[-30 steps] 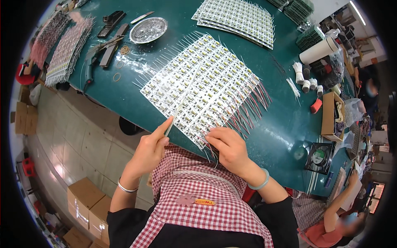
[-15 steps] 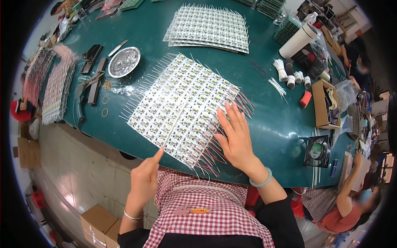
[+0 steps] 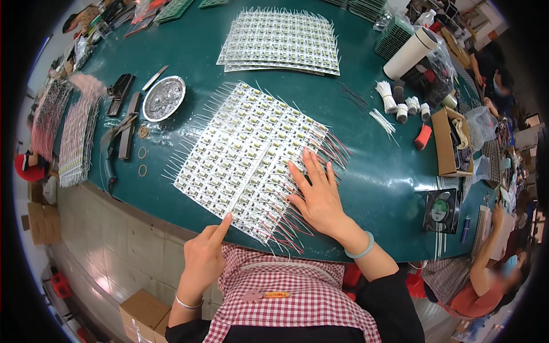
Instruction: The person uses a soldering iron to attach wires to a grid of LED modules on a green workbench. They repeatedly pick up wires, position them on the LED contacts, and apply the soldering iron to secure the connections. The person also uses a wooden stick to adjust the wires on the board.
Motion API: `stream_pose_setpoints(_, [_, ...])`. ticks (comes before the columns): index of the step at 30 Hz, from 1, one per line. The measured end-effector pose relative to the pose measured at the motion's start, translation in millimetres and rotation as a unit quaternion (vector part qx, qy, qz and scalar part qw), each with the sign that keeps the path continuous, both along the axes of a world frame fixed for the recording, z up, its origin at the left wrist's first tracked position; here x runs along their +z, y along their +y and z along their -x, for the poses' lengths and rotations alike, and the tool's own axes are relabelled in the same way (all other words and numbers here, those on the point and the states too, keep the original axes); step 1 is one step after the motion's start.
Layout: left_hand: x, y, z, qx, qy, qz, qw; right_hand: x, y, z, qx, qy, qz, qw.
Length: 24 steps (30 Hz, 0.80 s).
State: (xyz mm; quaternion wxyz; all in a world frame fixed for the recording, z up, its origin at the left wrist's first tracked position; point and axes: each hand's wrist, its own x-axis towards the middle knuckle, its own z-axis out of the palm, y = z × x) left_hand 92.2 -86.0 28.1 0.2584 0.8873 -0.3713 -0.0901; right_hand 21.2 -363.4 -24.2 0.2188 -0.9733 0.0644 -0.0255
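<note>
A white panel of joined circuit boards [image 3: 220, 166], bristling with thin white wires, lies slanted on the green table before me. My right hand [image 3: 318, 197] rests flat on its right side, fingers spread, over the red and white wires [image 3: 286, 226] there. At the panel's near edge, my left hand [image 3: 207, 250] touches with a stretched index finger. Its other fingers are curled, and nothing shows in them. A narrow pale strip [image 3: 250, 178] runs up the panel from that fingertip; whether it is a gap or a separate piece is unclear.
More wired panels [image 3: 280, 43] are stacked at the back. On the left stand a metal bowl [image 3: 164, 98], a soldering iron [image 3: 110, 166] and wired bundles [image 3: 77, 143]. To the right are a white tumbler [image 3: 410, 54], wire bundles [image 3: 386, 96], a cardboard box [image 3: 449, 143] and a fan [image 3: 440, 210].
The panel and table sit slightly lower in the view. My right hand has slid a little toward me and left across the panel. The left index finger stays at the near edge.
</note>
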Motion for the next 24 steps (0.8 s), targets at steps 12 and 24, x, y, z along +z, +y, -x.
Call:
stream_pose_setpoints(12, [-9.1,-11.7,-1.3,0.026,0.035,0.018,0.999,-0.4,-1.2,1.8,-0.007,-0.017,-0.025,1.000])
stream_pose_setpoints(24, [-18.3,-18.9,-6.2,0.010,0.030,0.019,0.999,-4.8,-1.5,2.5,-0.006,-0.039,-0.009,0.999])
